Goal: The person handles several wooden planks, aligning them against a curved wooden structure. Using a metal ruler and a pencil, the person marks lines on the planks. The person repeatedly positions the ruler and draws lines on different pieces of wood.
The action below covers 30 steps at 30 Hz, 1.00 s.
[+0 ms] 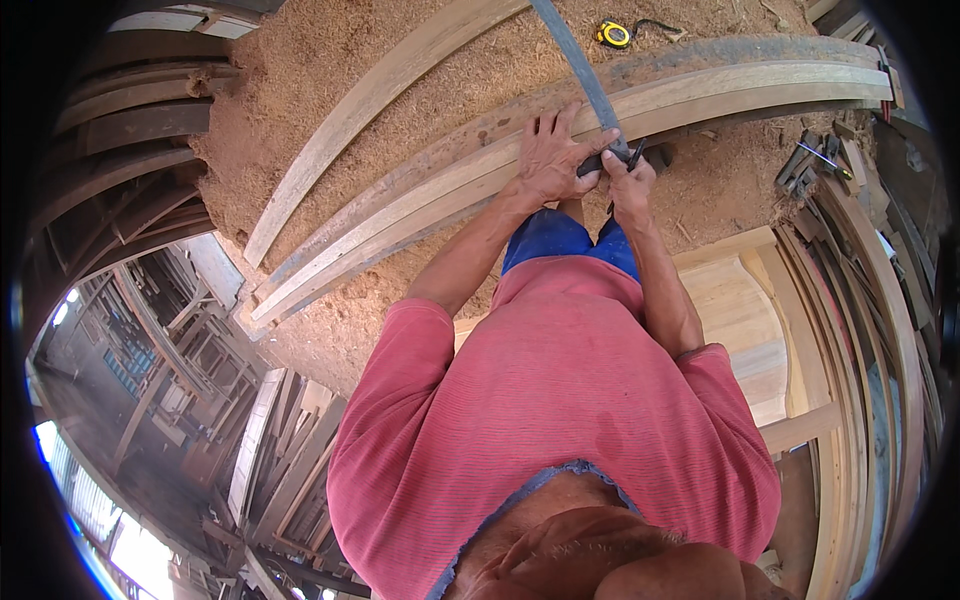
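Observation:
A grey-bladed try square [578,62] lies across the pale curved wooden beam [720,90], its dark stock against the near edge. My left hand [550,160] rests on the beam with several fingers spread over the wood. Its thumb presses on the square beside the stock, holding it there. Close by on the right, my right hand [630,188] is closed on a thin dark pencil [637,152], near the base of the blade. The pencil's tip is too small to make out.
Beyond the beam, a yellow tape measure [613,35] and another curved board [350,120] lie on sawdust [440,80]. Hand tools [808,165] are at the right. A wooden panel [725,310] and long curved strips stand beside me; lumber stacks [130,140] line the left.

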{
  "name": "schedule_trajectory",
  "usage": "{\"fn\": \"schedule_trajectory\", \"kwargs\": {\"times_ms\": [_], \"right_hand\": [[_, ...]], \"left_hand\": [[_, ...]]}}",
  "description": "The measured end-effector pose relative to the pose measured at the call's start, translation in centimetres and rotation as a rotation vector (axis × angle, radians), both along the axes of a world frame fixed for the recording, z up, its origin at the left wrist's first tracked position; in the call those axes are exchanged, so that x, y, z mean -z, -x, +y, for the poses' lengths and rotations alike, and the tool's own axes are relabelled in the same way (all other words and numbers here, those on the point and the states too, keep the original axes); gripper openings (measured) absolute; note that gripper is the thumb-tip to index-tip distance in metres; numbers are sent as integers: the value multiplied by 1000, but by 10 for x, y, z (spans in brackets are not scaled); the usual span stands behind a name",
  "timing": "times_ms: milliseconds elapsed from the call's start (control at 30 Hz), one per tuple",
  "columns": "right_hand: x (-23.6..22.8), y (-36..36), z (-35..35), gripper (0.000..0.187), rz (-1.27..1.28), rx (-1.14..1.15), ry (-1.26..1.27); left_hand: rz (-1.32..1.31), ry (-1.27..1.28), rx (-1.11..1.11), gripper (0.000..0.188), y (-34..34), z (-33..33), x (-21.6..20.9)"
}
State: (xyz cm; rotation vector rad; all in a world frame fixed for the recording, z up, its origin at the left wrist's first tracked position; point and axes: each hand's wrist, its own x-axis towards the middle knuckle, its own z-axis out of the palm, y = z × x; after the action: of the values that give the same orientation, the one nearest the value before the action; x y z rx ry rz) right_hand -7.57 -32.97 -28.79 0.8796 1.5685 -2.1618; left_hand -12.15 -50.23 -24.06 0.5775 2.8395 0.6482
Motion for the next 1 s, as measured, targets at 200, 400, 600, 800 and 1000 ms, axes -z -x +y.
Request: {"fn": "schedule_trajectory", "kwargs": {"times_ms": [200, 400, 600, 800, 1000], "right_hand": [[-3, 1, -1, 14, 31, 8, -30], [1, 2, 7, 14, -30, -36, 57], [-24, 17, 55, 31, 117, -164, -484], [-85, 39, 80, 42, 460, -198, -762], [-96, 64, 52, 36, 497, -386, -568]], "left_hand": [[4, 18, 11, 77, 0, 0, 0], [0, 16, 18, 77, 0, 0, 0], [12, 27, 31, 76, 0, 1, -3], [-21, 31, 40, 78, 1, 1, -4], [-49, 17, 48, 79, 3, 1, -5]]}}
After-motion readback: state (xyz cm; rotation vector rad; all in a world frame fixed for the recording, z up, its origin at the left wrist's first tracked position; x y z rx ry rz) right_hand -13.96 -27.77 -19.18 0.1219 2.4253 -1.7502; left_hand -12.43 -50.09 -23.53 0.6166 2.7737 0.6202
